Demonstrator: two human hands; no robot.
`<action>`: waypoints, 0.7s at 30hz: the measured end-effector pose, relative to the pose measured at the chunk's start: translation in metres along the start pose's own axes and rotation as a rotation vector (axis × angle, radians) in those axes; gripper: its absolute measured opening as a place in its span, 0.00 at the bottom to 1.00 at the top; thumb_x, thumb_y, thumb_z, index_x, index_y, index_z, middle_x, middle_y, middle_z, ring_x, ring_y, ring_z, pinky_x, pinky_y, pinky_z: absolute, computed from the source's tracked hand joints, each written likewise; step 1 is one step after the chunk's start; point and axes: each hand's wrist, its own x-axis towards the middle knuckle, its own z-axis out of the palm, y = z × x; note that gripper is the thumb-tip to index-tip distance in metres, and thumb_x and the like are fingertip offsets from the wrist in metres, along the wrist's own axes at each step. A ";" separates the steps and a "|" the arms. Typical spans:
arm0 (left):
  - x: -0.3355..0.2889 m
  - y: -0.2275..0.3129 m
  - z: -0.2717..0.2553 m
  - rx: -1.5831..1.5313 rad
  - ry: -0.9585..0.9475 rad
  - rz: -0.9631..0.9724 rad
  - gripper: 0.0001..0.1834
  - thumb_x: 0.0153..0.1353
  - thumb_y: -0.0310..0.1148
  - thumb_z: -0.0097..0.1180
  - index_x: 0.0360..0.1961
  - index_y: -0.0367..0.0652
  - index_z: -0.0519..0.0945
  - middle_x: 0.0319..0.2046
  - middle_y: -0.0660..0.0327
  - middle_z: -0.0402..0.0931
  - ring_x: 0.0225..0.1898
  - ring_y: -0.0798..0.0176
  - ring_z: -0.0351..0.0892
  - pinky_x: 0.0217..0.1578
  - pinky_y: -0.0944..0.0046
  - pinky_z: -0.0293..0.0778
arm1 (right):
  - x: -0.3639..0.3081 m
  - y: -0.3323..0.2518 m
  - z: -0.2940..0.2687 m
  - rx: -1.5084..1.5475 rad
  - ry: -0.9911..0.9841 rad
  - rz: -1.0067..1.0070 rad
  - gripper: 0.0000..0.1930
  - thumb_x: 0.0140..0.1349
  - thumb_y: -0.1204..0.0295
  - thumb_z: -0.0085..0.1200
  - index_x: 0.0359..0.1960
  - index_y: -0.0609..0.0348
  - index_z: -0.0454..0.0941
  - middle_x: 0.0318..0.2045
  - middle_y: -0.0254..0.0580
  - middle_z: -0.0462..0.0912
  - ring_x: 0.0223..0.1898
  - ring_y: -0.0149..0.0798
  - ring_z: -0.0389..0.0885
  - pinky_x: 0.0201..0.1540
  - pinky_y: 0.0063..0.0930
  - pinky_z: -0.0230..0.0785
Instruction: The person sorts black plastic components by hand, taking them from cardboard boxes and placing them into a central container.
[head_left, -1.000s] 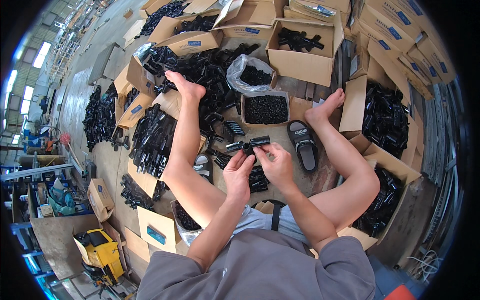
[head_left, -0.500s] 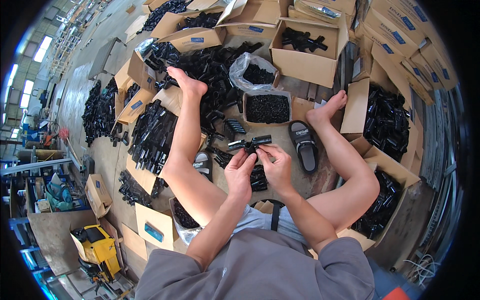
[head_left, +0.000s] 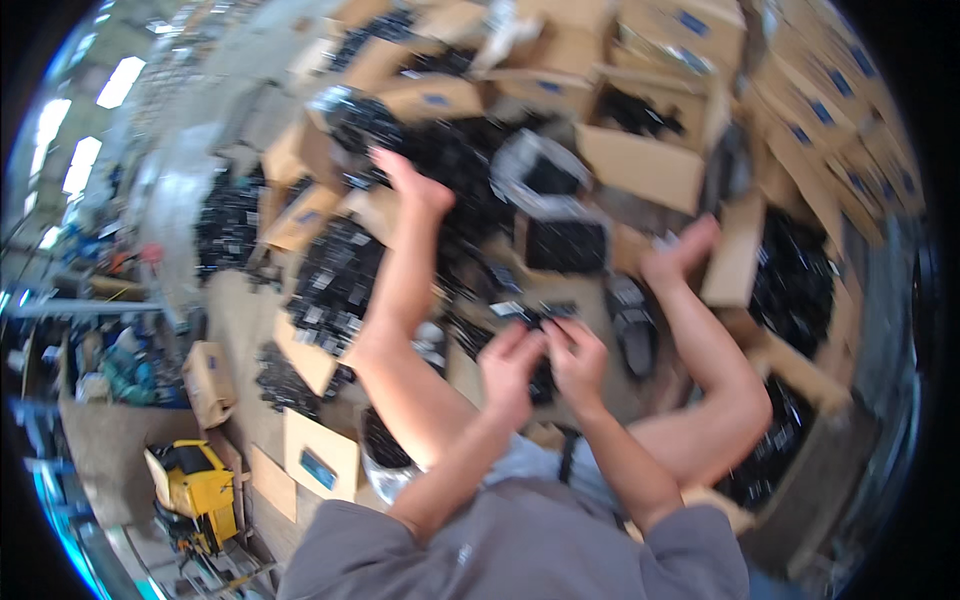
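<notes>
I sit on the floor with my bare legs spread among boxes. My left hand (head_left: 510,365) and my right hand (head_left: 578,358) meet in front of me, both closed on one small black plastic part (head_left: 530,312). Motion blur hides the part's details. Just beyond the hands stands a small open box of black pieces (head_left: 565,245), and behind it a clear plastic bag (head_left: 545,175) with more of them.
A black sandal (head_left: 632,330) lies right of my hands. Heaps of black parts (head_left: 335,280) cover the floor to the left. Open cardboard boxes (head_left: 650,165) ring the far and right sides. A yellow machine (head_left: 195,490) stands at lower left.
The picture has turned blurry and the view has shifted slightly. Both hands stay together on the black part in the same spot between my legs.
</notes>
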 end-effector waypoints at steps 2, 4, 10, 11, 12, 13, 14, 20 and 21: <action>-0.005 0.000 -0.004 0.002 0.101 0.006 0.14 0.62 0.25 0.65 0.48 0.34 0.82 0.42 0.63 0.82 0.42 0.72 0.79 0.43 0.70 0.75 | -0.004 -0.007 0.005 0.038 0.002 0.106 0.11 0.62 0.70 0.63 0.39 0.67 0.88 0.38 0.51 0.88 0.40 0.44 0.87 0.47 0.34 0.75; 0.005 -0.011 -0.012 0.069 0.098 0.011 0.23 0.63 0.26 0.66 0.58 0.32 0.78 0.50 0.60 0.82 0.47 0.70 0.80 0.47 0.68 0.77 | 0.000 -0.018 0.003 0.075 0.047 0.090 0.10 0.62 0.71 0.63 0.37 0.67 0.88 0.36 0.50 0.88 0.40 0.44 0.86 0.47 0.34 0.75; 0.006 -0.014 -0.015 0.010 0.073 0.031 0.22 0.64 0.27 0.66 0.59 0.33 0.79 0.49 0.61 0.84 0.45 0.73 0.81 0.46 0.73 0.77 | -0.006 -0.017 0.006 -0.001 0.042 -0.092 0.09 0.63 0.74 0.62 0.40 0.69 0.87 0.35 0.47 0.88 0.38 0.41 0.85 0.46 0.33 0.75; 0.006 -0.016 -0.017 -0.018 0.087 0.023 0.22 0.64 0.27 0.66 0.59 0.33 0.79 0.49 0.61 0.84 0.45 0.73 0.81 0.46 0.73 0.77 | -0.009 -0.017 0.008 0.075 0.045 0.009 0.10 0.64 0.75 0.61 0.41 0.70 0.86 0.35 0.47 0.88 0.37 0.38 0.85 0.45 0.32 0.75; 0.003 -0.019 -0.016 -0.022 0.079 0.029 0.22 0.64 0.27 0.66 0.59 0.33 0.79 0.49 0.61 0.84 0.45 0.73 0.81 0.46 0.73 0.77 | -0.013 -0.014 0.006 0.145 0.051 0.113 0.10 0.64 0.75 0.61 0.42 0.71 0.85 0.35 0.46 0.88 0.36 0.36 0.84 0.45 0.31 0.75; 0.001 -0.020 -0.015 -0.034 0.092 0.021 0.22 0.64 0.26 0.66 0.59 0.33 0.79 0.49 0.61 0.84 0.44 0.73 0.81 0.45 0.73 0.77 | -0.013 -0.008 0.008 0.167 0.066 0.058 0.09 0.64 0.77 0.61 0.42 0.72 0.85 0.36 0.46 0.88 0.36 0.32 0.84 0.43 0.28 0.75; 0.000 -0.021 -0.014 -0.044 0.101 0.012 0.23 0.64 0.26 0.66 0.59 0.33 0.79 0.49 0.61 0.84 0.44 0.73 0.81 0.44 0.74 0.76 | -0.012 -0.005 0.007 0.166 0.076 0.047 0.09 0.64 0.77 0.61 0.42 0.72 0.85 0.36 0.46 0.88 0.36 0.32 0.84 0.43 0.28 0.75; -0.007 -0.024 -0.017 -0.065 0.079 -0.036 0.24 0.63 0.25 0.67 0.60 0.33 0.78 0.50 0.60 0.83 0.45 0.73 0.81 0.46 0.72 0.77 | -0.025 -0.014 0.004 0.070 0.095 0.110 0.09 0.64 0.79 0.59 0.43 0.72 0.86 0.37 0.48 0.89 0.36 0.33 0.84 0.42 0.27 0.75; -0.007 -0.024 -0.018 -0.052 0.079 -0.049 0.24 0.63 0.25 0.67 0.60 0.33 0.78 0.51 0.59 0.83 0.47 0.72 0.81 0.48 0.71 0.77 | -0.028 -0.012 0.006 0.078 0.109 0.110 0.10 0.64 0.78 0.60 0.43 0.71 0.86 0.35 0.48 0.88 0.34 0.35 0.84 0.40 0.29 0.75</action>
